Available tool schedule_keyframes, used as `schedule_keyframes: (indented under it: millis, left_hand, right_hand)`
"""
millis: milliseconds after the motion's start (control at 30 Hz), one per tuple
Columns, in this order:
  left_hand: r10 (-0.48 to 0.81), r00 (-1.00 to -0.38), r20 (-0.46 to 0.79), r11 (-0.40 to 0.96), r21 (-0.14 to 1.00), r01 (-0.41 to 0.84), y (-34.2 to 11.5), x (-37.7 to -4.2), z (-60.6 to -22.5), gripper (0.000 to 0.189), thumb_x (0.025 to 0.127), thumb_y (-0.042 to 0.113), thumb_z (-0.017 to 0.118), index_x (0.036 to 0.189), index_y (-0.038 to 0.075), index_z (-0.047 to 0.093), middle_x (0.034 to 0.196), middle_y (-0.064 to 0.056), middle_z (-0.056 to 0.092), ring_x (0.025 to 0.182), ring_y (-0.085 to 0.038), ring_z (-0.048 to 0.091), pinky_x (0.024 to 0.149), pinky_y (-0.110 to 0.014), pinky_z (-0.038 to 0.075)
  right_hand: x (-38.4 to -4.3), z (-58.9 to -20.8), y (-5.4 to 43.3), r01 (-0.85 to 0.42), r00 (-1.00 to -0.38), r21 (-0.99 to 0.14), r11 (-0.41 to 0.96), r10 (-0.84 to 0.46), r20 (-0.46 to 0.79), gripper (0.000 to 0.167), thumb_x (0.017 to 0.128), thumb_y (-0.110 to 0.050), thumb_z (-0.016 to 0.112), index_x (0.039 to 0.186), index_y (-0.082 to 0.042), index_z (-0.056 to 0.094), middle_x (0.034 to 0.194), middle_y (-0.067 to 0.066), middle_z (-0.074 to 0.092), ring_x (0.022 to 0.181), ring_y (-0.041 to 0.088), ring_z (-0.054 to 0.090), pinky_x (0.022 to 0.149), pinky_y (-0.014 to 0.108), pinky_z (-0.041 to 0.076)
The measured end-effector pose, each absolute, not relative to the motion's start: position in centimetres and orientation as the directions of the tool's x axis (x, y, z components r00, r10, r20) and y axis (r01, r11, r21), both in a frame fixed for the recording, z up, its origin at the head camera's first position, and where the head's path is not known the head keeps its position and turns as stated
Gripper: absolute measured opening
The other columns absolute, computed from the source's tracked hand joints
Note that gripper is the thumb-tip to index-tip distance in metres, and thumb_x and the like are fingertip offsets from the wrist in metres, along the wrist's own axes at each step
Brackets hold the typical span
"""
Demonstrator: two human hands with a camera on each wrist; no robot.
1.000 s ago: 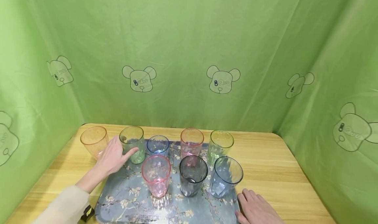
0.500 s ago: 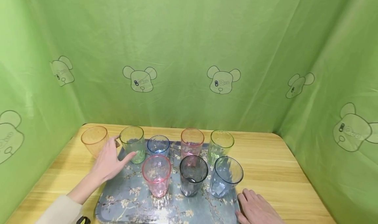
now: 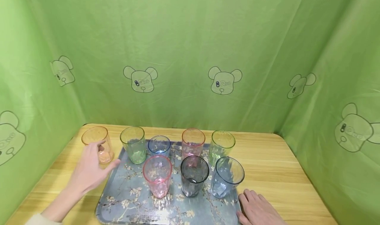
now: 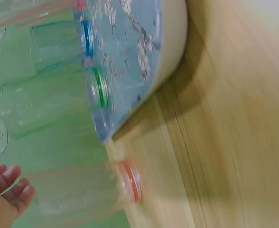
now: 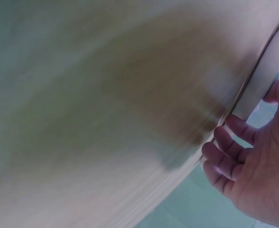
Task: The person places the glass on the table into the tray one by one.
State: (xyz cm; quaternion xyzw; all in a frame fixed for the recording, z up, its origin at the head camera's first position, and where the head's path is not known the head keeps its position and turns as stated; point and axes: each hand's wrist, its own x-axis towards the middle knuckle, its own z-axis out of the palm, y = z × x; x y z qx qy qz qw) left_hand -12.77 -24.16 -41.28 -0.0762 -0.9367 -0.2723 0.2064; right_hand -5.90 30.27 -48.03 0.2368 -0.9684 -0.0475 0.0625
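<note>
My left hand (image 3: 87,170), fingers loosely spread and holding nothing, is in front of the orange glass (image 3: 105,155) and overlaps it in the head view. That glass stands upright on the wooden table, left of the tray; in the left wrist view the fingertips (image 4: 23,194) are beside its upper part. On the blue flower-patterned tray (image 3: 127,205), the green glass (image 3: 136,151) stands at the back left, closest to this hand. My right hand (image 3: 258,208) rests relaxed beside the tray's right edge, its fingers (image 5: 220,156) slightly bent with nothing in them.
Also on the tray are a small blue glass (image 3: 159,147), a red-rimmed pink glass (image 3: 193,144), a yellow-green glass (image 3: 221,147), a front pink glass (image 3: 158,185), a dark grey glass (image 3: 191,185) and a blue glass (image 3: 221,187). Green cloth (image 3: 184,47) surrounds the wooden table (image 3: 273,165).
My left hand has drawn back from between the orange and green glasses, toward me and to the left. More of the orange glass shows. The right hand and the glasses stay put.
</note>
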Motion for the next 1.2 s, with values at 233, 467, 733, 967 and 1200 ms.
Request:
schedule_keyframes:
  millis: [233,467,733,967,1200]
  left_hand:
    - [-0.027,-0.853,0.521,0.852,0.459,0.253,-26.5,-12.4,-41.2,0.08,0.088,0.04,0.079,0.142,-0.009,0.048,0.115,-0.026,0.058,0.106,-0.038,0.052,0.082,-0.052,0.042]
    - [-0.084,-0.862,0.499,0.88,0.443,0.171,-29.0,-12.4,-41.4,0.081,0.092,0.046,0.074,0.143,-0.011,0.046,0.116,-0.028,0.057,0.106,-0.041,0.05,0.079,-0.053,0.042]
    - [-0.112,-0.886,0.45,0.889,0.444,0.113,-30.8,-12.8,-42.2,0.085,0.096,0.05,0.069,0.145,-0.015,0.043,0.12,-0.036,0.056,0.108,-0.048,0.052,0.088,-0.065,0.043]
    - [-0.125,-0.901,0.414,0.895,0.439,0.077,-31.3,-13.6,-43.0,0.092,0.095,0.055,0.068,0.146,-0.017,0.041,0.121,-0.037,0.055,0.106,-0.048,0.052,0.084,-0.061,0.043]
    - [-0.116,-0.922,0.369,0.908,0.415,0.052,-31.6,-14.8,-43.8,0.098,0.095,0.06,0.067,0.143,-0.021,0.04,0.122,-0.041,0.055,0.107,-0.052,0.053,0.085,-0.066,0.045]
  right_hand:
    - [-5.8,-48.1,30.3,-0.449,-0.869,0.176,0.876,-0.474,0.145,0.033,0.086,-0.044,0.076,0.092,-0.019,0.056,0.087,-0.008,0.04,0.078,0.011,0.038,0.067,0.027,0.028]
    - [-5.8,-48.2,30.2,-0.45,-0.865,0.192,0.872,-0.479,0.148,0.033,0.087,-0.045,0.074,0.092,-0.019,0.056,0.087,-0.008,0.04,0.078,0.011,0.037,0.067,0.027,0.028]
    - [-5.7,-48.3,30.2,-0.451,-0.858,0.21,0.867,-0.486,0.164,0.034,0.085,-0.046,0.075,0.092,-0.019,0.056,0.087,-0.007,0.041,0.079,0.012,0.039,0.068,0.028,0.031]
    - [-5.7,-48.4,30.3,-0.457,-0.844,0.232,0.858,-0.501,0.19,0.035,0.083,-0.046,0.075,0.091,-0.019,0.055,0.087,-0.007,0.041,0.078,0.012,0.039,0.068,0.028,0.031]
    - [-5.7,-48.4,30.3,-0.453,-0.851,0.231,0.861,-0.495,0.176,0.035,0.084,-0.047,0.075,0.092,-0.019,0.055,0.087,-0.007,0.041,0.079,0.012,0.038,0.068,0.029,0.031]
